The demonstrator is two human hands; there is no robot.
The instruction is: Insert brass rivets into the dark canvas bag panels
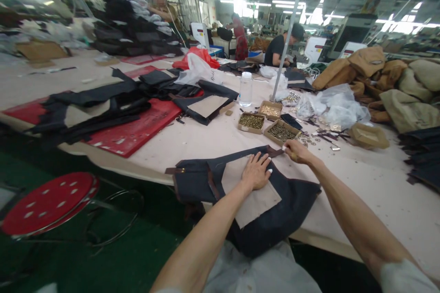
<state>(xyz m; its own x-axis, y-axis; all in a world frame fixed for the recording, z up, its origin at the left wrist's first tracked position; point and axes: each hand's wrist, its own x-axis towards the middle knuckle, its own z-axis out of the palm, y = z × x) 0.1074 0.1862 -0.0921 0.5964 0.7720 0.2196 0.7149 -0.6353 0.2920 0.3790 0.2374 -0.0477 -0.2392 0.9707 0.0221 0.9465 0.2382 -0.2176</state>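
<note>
A dark navy fabric piece (295, 206) with brown straps lies across the table's front edge and hangs down toward my lap. Sewn or laid on it is a beige patch (261, 203). My left hand (256, 171) rests flat on this patch, fingers stretched out. Over at the far corner, my right hand (297, 151) pinches the end of a brown strap (275, 151). White coverings show on some fingertips of both hands. On the left side of the piece, another brown strap (176, 170) carries a small brass-coloured fitting.
Small boxes of metal fittings (251, 122) stand beyond my right hand, near a phone (291, 122) and a clear bottle (245, 89). Red boards (137, 128) bear dark fabric pieces at left. A red stool (50, 201) stands below. A thin pole (290, 32) rises from the table. Co-workers are behind.
</note>
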